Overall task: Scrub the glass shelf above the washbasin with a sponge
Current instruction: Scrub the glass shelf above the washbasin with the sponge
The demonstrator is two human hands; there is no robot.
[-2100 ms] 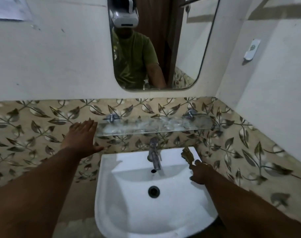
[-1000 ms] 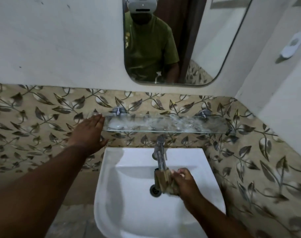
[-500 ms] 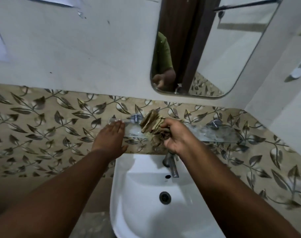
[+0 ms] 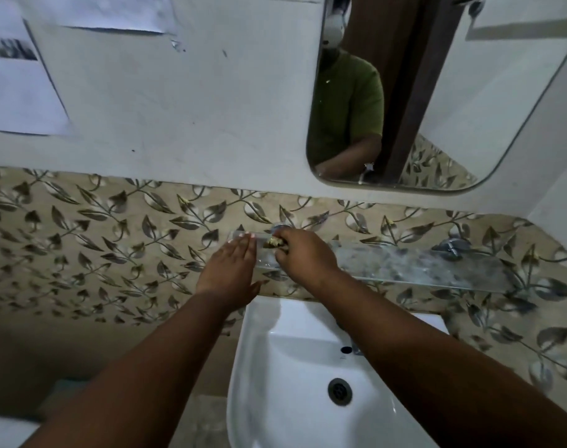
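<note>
A long glass shelf (image 4: 421, 265), smeared with white streaks, runs along the leaf-patterned tiles above the white washbasin (image 4: 292, 367). My right hand (image 4: 304, 257) is closed around a worn yellowish sponge (image 4: 273, 243) and presses it onto the shelf's left end, beside the left chrome bracket (image 4: 279, 226). Only a small part of the sponge shows past my fingers. My left hand (image 4: 230, 270) lies flat, fingers together, against the shelf's left edge and the tiled wall, holding nothing.
A mirror (image 4: 437, 92) hangs above the shelf on the white wall, reflecting a person in a green shirt. The right shelf bracket (image 4: 453, 245) is near the corner wall. The tap (image 4: 356, 349) is mostly hidden behind my right forearm. Papers (image 4: 20, 92) hang at upper left.
My right hand took the sponge from the basin under the tap up to the shelf and now presses it on the left end. My left hand stayed by the shelf's left edge.
</note>
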